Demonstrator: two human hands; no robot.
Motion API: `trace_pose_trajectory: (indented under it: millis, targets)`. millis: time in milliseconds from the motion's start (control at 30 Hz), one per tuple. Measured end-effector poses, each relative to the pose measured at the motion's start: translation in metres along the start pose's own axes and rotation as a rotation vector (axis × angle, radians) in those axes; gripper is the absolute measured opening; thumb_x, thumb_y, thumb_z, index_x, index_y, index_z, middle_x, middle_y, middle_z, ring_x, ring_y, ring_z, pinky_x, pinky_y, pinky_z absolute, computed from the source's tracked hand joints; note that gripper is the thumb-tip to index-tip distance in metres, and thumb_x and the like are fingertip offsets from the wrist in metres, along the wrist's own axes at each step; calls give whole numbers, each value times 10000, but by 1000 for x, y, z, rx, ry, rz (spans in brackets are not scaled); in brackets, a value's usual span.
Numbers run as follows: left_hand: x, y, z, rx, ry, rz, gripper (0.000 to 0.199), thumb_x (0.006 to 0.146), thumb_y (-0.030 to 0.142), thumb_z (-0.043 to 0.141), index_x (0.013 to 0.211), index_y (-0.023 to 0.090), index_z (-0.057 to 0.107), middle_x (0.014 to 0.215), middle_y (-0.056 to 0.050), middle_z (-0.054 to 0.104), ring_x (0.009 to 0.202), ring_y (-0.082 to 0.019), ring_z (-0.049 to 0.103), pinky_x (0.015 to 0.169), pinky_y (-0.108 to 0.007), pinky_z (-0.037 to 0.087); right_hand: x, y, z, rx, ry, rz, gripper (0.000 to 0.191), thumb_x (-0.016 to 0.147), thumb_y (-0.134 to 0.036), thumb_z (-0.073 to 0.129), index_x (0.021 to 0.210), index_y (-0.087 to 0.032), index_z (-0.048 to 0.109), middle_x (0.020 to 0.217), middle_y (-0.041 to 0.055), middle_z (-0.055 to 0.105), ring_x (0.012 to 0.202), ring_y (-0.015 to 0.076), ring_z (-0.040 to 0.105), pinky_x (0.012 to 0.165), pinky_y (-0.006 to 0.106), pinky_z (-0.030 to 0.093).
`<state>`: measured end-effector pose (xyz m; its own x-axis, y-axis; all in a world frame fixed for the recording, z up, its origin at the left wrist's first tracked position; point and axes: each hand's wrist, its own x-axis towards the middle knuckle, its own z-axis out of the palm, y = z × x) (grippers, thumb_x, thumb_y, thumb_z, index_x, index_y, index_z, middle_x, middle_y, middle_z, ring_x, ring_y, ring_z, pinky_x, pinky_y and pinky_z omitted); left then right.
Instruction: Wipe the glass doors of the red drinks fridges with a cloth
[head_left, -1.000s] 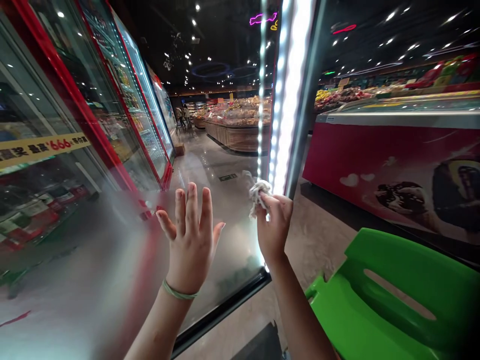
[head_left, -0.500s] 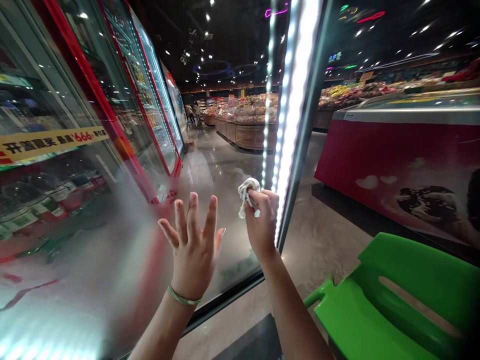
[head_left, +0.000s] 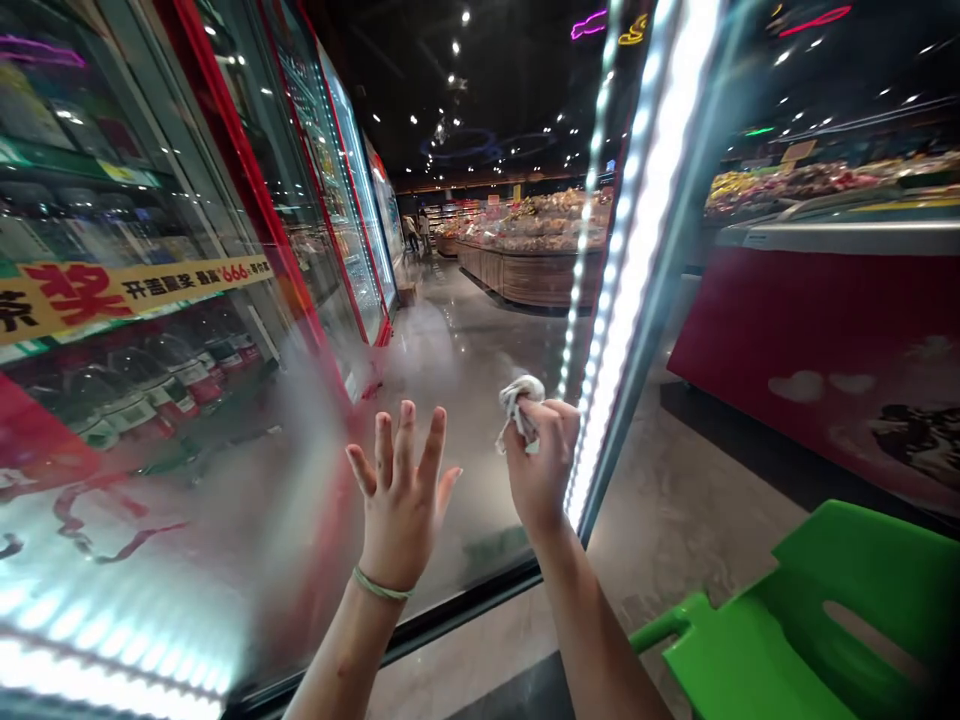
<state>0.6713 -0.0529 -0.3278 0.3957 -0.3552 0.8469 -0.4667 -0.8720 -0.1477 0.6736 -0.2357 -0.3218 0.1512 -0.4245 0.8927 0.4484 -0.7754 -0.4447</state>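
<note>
A fogged glass door [head_left: 315, 540] with a dark lower frame stands directly before me. My left hand [head_left: 401, 505] is spread against the glass, fingers pointing up and nothing in them; a pale green band circles that wrist. To its right, my right hand [head_left: 545, 465] pinches a crumpled white cloth [head_left: 523, 388] at the pane, close to the lit edge of the door. Part of the cloth is hidden by my fingers. A bright LED strip [head_left: 654, 190] runs up that edge, just right of my right hand.
Drink bottles [head_left: 161, 385] stand on shelves behind glass at left, below a yellow banner [head_left: 169, 290]. A green plastic chair [head_left: 772, 640] is close by at lower right. A red chest freezer [head_left: 817, 320] stands behind it. Wood-sided produce displays [head_left: 525, 272] and distant people are farther back.
The view has turned left, so the surroundings sit farther right. My left hand stays spread. My right hand, still pinching the cloth, appears slightly lower and farther right in the picture.
</note>
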Motion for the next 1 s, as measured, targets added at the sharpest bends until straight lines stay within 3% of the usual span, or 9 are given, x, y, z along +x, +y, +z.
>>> trace_pose_trajectory:
  millis: [67, 233, 367, 433, 567, 733, 900, 1000]
  targets:
    - [-1, -1, 2, 3, 0, -4, 1095, 860, 402, 865, 1718, 250, 201, 1776, -173, 198, 1669, -362, 68, 1335, -600, -105, 1, 0, 1, 22, -47, -41, 266, 971, -103, 643, 1163, -281, 686, 1100, 37, 555, 1017, 182, 642, 755, 307, 602]
    - [1, -2, 7, 3, 19, -12, 1101, 853, 407, 873, 1716, 257, 206, 1776, -165, 199, 1671, -346, 47, 1329, -588, -129, -6, 9, 1, -25, 62, 72, 256, 962, -117, 651, 1163, -275, 671, 1127, 50, 537, 1010, 188, 625, 749, 311, 603]
    - [3, -5, 12, 4, 23, -20, 1095, 847, 401, 879, 1713, 267, 223, 1772, -158, 216, 1672, -325, 31, 1327, -564, -144, -17, 9, 6, 2, -106, -82, 272, 990, -106, 621, 1197, -280, 657, 1110, 48, 545, 1015, 183, 624, 779, 317, 605]
    - [4, -6, 14, 5, 23, -21, 1093, 851, 413, 874, 1714, 268, 218, 1769, -163, 222, 1671, -326, 41, 1326, -568, -142, -14, 11, 10, 7, -128, -118, 273, 1000, -108, 607, 1204, -283, 658, 1123, 49, 547, 1051, 188, 620, 828, 338, 604]
    - [5, -11, 18, -11, 2, -9, 1130, 834, 381, 892, 1717, 259, 197, 1768, -179, 194, 1666, -337, 31, 1312, -589, -154, 1, 20, 18, -5, 33, 40, 249, 972, -123, 629, 1168, -273, 661, 1117, 46, 534, 1041, 198, 603, 802, 335, 585]
    - [6, -17, 25, -52, -42, -39, 1096, 867, 326, 859, 1717, 288, 167, 1761, -182, 197, 1652, -379, 65, 1288, -687, -123, 16, 29, 30, 40, -122, -70, 243, 982, -141, 599, 1171, -284, 658, 1131, 46, 536, 1065, 195, 610, 835, 343, 594]
    - [8, -22, 34, -62, -55, -60, 1098, 872, 304, 851, 1716, 300, 148, 1761, -181, 187, 1649, -384, 56, 1275, -711, -118, 37, 37, 44, 9, 61, 170, 223, 953, -184, 616, 1156, -267, 651, 1125, 56, 552, 1052, 203, 621, 893, 375, 597]
    - [10, -25, 40, -46, -61, -62, 1098, 871, 305, 853, 1716, 299, 151, 1756, -191, 195, 1647, -387, 69, 1274, -715, -109, 42, 38, 52, 52, -11, 135, 237, 956, -171, 603, 1166, -271, 649, 1136, 58, 555, 1077, 203, 619, 893, 367, 593]
